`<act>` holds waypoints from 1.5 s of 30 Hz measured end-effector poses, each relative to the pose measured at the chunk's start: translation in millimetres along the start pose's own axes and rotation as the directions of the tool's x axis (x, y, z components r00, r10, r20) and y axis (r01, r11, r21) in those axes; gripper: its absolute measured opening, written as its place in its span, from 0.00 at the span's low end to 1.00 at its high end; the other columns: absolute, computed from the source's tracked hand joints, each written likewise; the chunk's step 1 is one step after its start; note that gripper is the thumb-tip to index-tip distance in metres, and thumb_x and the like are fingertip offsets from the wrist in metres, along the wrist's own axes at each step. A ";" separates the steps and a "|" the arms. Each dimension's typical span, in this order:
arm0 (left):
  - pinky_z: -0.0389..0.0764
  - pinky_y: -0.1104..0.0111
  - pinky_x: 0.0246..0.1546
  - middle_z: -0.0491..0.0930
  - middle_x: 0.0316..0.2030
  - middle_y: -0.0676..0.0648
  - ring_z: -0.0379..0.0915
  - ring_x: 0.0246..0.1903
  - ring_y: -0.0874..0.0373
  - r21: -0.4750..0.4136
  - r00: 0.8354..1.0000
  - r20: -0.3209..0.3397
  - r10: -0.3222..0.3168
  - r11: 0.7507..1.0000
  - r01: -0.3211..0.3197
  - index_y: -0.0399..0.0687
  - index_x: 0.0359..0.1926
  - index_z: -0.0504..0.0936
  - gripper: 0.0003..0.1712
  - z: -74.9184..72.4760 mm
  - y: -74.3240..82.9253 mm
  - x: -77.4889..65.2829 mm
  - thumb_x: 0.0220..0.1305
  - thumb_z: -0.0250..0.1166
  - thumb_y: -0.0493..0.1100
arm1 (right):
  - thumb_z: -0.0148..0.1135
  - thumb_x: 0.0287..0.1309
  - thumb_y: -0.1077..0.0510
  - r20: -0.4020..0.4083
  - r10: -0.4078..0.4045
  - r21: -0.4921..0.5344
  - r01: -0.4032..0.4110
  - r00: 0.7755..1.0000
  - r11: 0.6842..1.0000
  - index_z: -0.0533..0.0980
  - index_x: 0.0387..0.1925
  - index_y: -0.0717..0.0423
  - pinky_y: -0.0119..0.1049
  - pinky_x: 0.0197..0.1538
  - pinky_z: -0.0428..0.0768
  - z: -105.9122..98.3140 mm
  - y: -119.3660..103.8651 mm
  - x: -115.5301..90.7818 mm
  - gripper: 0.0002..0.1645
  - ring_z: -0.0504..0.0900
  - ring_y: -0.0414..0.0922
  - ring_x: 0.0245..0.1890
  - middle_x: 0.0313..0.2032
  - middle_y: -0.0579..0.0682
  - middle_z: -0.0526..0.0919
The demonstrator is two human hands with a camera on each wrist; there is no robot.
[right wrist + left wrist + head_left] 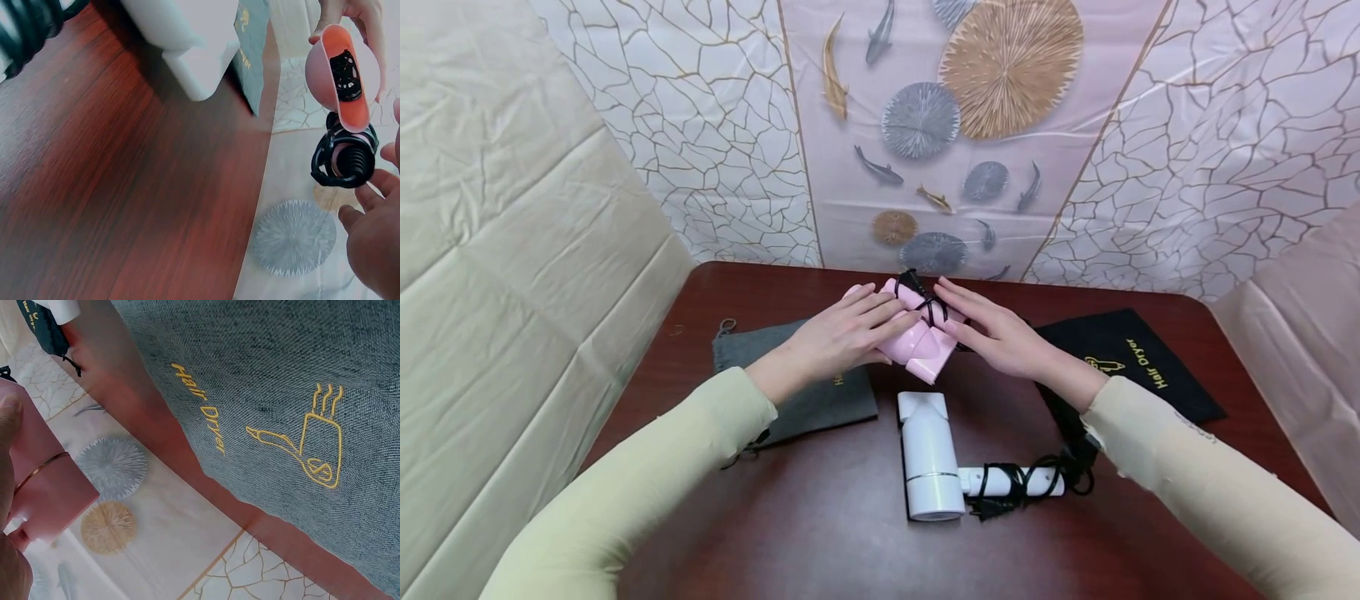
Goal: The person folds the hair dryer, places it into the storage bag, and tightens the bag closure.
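Observation:
My left hand (838,333) grips the barrel of a pink hair dryer (928,357), fingers over the top and thumb below. The dryer is held up above the far part of the table. Black cord (322,165) is wound round its handle, and its flat nozzle (340,37) shows in the right wrist view. With fingers extended, my right hand (1003,337) touches the handle's side. A white hair dryer (931,454) lies nearer me, black cord coiled on its handle.
On the left lies a grey pouch (275,362) printed "Hair Dryer"; a black pouch (1138,358) with similar yellow print lies on the right. The dark red table (760,517) ends at a patterned backdrop (737,150), with cloth walls on both sides.

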State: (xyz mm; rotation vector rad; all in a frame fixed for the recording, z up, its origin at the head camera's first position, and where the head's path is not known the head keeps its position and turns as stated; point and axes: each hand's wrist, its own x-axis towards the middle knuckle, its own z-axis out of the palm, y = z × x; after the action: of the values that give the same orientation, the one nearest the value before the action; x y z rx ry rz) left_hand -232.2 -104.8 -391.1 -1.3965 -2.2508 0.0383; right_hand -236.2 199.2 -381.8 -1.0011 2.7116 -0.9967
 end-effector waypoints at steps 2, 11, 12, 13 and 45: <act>0.69 0.49 0.75 0.78 0.69 0.42 0.73 0.71 0.45 -0.002 1.000 0.012 -0.009 1.000 0.009 0.47 0.75 0.75 0.42 1.6 -1.0 0.8 0.65 0.76 0.56 | 0.54 0.82 0.52 -0.009 0.011 -0.010 -0.011 1.000 1.000 0.60 0.83 0.52 0.60 0.80 0.60 -1.7 2.5 -4.2 0.36 0.55 0.54 0.83 0.84 0.52 0.56; 0.69 0.48 0.74 0.78 0.70 0.43 0.73 0.71 0.45 -0.026 0.999 0.042 -0.024 0.999 0.025 0.48 0.75 0.74 0.42 9.0 0.9 5.0 0.64 0.77 0.55 | 0.56 0.82 0.49 0.008 0.054 -0.023 -0.054 0.998 0.998 0.61 0.83 0.53 0.62 0.79 0.60 -5.0 7.6 -16.8 0.37 0.56 0.56 0.83 0.84 0.54 0.57; 0.69 0.48 0.74 0.78 0.70 0.43 0.73 0.71 0.45 -0.026 0.999 0.041 -0.026 0.999 0.027 0.48 0.75 0.75 0.42 9.6 1.3 5.5 0.64 0.77 0.55 | 0.56 0.82 0.49 0.011 0.055 -0.024 -0.055 0.998 0.998 0.60 0.83 0.53 0.62 0.79 0.60 -4.8 8.1 -17.4 0.37 0.56 0.56 0.83 0.84 0.54 0.56; 0.69 0.48 0.74 0.78 0.69 0.43 0.73 0.71 0.45 -0.028 0.999 0.040 -0.027 0.999 0.028 0.47 0.75 0.75 0.43 10.2 1.6 5.9 0.63 0.77 0.55 | 0.56 0.82 0.49 0.012 0.057 -0.024 -0.057 0.998 0.998 0.60 0.83 0.53 0.62 0.79 0.60 -4.6 8.5 -18.0 0.37 0.56 0.56 0.83 0.84 0.54 0.56; 0.59 0.47 0.80 0.73 0.74 0.44 0.63 0.78 0.43 -0.172 0.957 0.289 -0.041 0.981 0.094 0.52 0.79 0.70 0.38 66.9 5.7 50.9 0.73 0.71 0.52 | 0.57 0.81 0.46 0.061 0.147 -0.065 -0.143 0.987 0.988 0.56 0.85 0.52 0.67 0.79 0.56 -5.5 19.1 -43.5 0.41 0.52 0.62 0.83 0.84 0.56 0.55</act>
State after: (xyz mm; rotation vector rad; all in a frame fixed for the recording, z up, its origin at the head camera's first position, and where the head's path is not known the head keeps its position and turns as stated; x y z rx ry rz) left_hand -273.5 -43.8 -431.9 -1.4865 -2.5954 0.0079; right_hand -214.3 239.6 -395.0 -0.8152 2.7297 -0.8469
